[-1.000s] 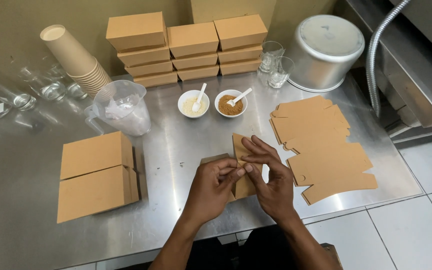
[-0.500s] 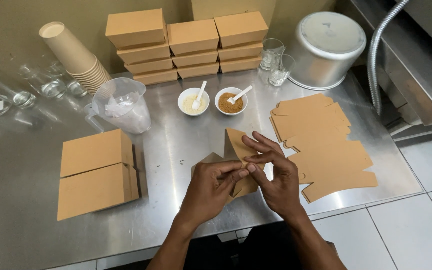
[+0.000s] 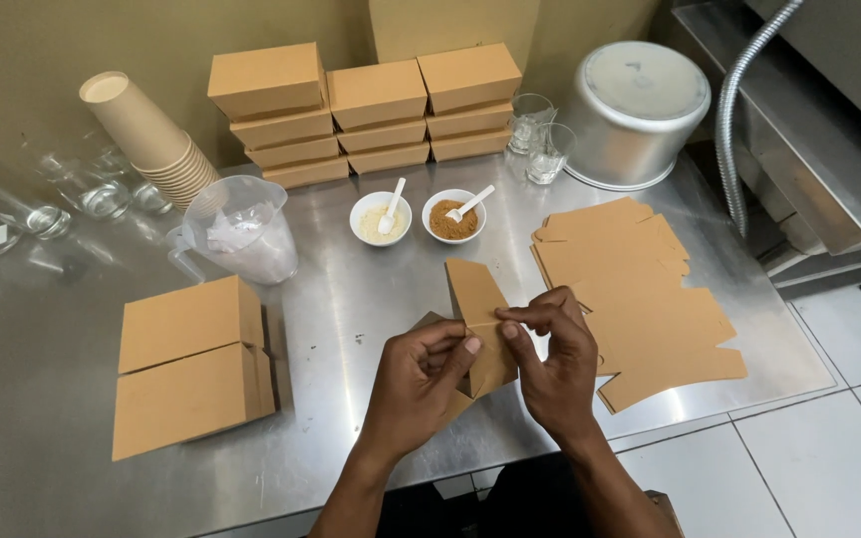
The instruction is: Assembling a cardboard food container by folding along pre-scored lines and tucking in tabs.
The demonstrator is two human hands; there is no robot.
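Head view: left hand (image 3: pixel 421 374) and right hand (image 3: pixel 550 359) pinch a half-folded cardboard blank (image 3: pixel 477 309); folding in hand, flaps seemingly need tucking next.

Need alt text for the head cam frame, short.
Two bare hands, left hand and right hand, fold a brown cardboard box blank above a steel counter. Flat blanks lie to the right, two folded boxes to the left, stacked boxes, paper cups and two small bowls behind.
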